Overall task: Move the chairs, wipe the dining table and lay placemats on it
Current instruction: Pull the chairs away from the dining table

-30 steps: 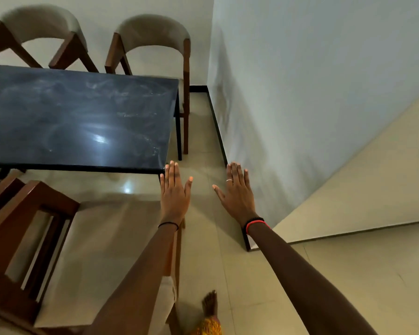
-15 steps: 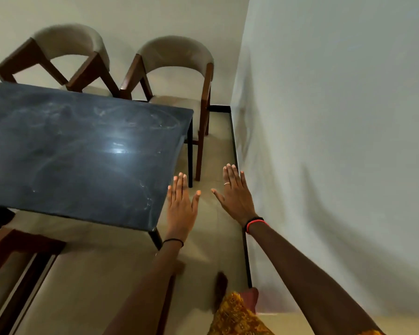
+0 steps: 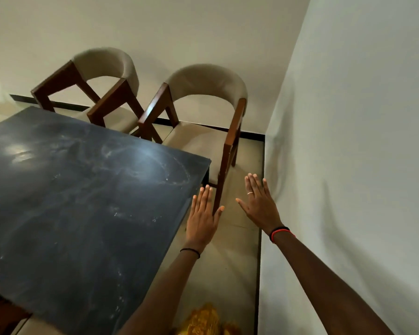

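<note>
The dark dining table [image 3: 78,204] fills the left half of the view, its top smeared with pale marks. Two wooden chairs with beige padded backs stand at its far side: one [image 3: 203,112] near the right wall, the other [image 3: 102,76] to its left. My left hand [image 3: 202,217] is stretched out flat, fingers straight, just past the table's right edge and in front of the near chair's front leg. My right hand [image 3: 260,201] is also flat and spread, over the floor between that chair and the wall. Both hands hold nothing.
A white wall [image 3: 348,165] runs close along the right, leaving a narrow strip of beige tiled floor [image 3: 230,262] beside the table. Another wall stands behind the chairs. Part of a wooden chair [image 3: 0,315] shows at the bottom left corner.
The view has moved forward along the table's right side toward the far chairs. Both flat hands now reach near the right chair; the near-side chair has slid almost out of view.
</note>
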